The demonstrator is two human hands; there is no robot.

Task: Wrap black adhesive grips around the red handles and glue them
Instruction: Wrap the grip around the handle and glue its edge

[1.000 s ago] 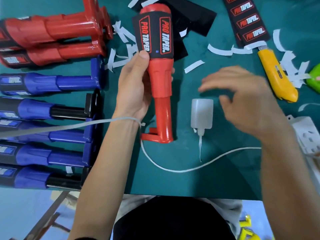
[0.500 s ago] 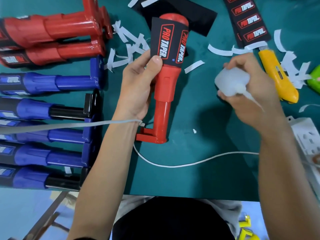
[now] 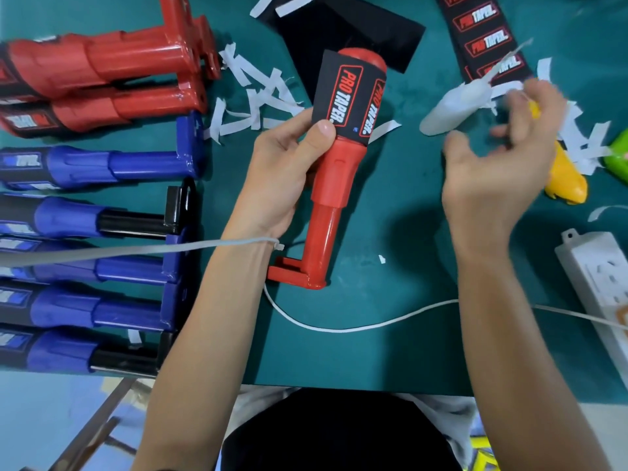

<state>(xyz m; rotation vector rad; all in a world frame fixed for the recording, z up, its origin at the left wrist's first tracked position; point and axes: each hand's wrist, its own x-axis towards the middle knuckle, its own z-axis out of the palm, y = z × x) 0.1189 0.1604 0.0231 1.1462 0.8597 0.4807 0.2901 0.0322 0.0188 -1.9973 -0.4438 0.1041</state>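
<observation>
My left hand point(image 3: 282, 171) grips a red handle point(image 3: 326, 205) upright over the green mat, thumb pressing the lower edge of a black "PRO TAPER" adhesive grip point(image 3: 346, 96). The grip is wrapped partly around the handle's top, and its left edge stands loose. To the right, my right hand point(image 3: 492, 178) is raised and motion-blurred. Its fingers curl around the nozzle end of a white translucent glue bottle point(image 3: 455, 107), which lies tilted with the nozzle pointing up and to the right. The bottle is well apart from the handle.
Red handles point(image 3: 102, 62) and several blue handles point(image 3: 85, 164) lie in a row at left. A sheet of grip stickers point(image 3: 486, 39) and a black sheet point(image 3: 356, 25) sit at the top. At right are a yellow utility knife point(image 3: 567, 178), paper strips point(image 3: 251, 96), a power strip point(image 3: 598, 277) and a white cable point(image 3: 356, 326).
My right hand picked the glue bottle off the mat, lifted it right and is turning it nozzle-up. My left hand tilted the red handle rightward, exposing the grip's loose edge.
</observation>
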